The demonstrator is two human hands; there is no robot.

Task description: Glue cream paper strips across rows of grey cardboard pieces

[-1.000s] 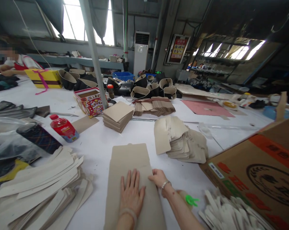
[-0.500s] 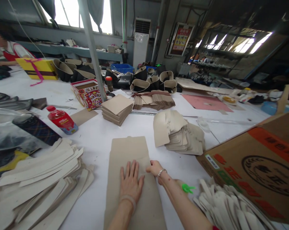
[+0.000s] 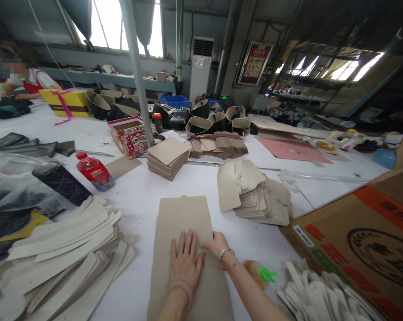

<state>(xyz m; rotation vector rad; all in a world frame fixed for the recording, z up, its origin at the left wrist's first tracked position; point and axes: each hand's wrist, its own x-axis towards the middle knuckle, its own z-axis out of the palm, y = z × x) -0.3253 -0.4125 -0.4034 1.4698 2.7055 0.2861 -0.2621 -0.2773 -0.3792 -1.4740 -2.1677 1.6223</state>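
A long beige sheet of thin board (image 3: 183, 214) with rounded corners and a small tab at its far end lies on the white table in front of me. My left hand (image 3: 185, 263) rests flat on it, fingers spread, with a band round the wrist. At the sheet's right edge is my right hand (image 3: 218, 245), its thumb on top and its other fingers curled at the edge, partly hidden. A bracelet circles that wrist. Partly behind my right forearm lies a bottle with a green tip (image 3: 268, 274).
Strip-shaped pieces (image 3: 74, 263) pile up on the left, more strips (image 3: 322, 294) at lower right beside a cardboard box (image 3: 362, 232). Beyond the sheet are curved beige pieces (image 3: 255, 191), a squarish stack (image 3: 168, 156) and a red bottle (image 3: 94, 171). A metal post (image 3: 139, 76) rises behind; a person sits far left.
The whole view has shifted, so things appear a little farther right and lower. More of the green-tipped bottle shows. Both hands keep nearly the same places on the sheet.
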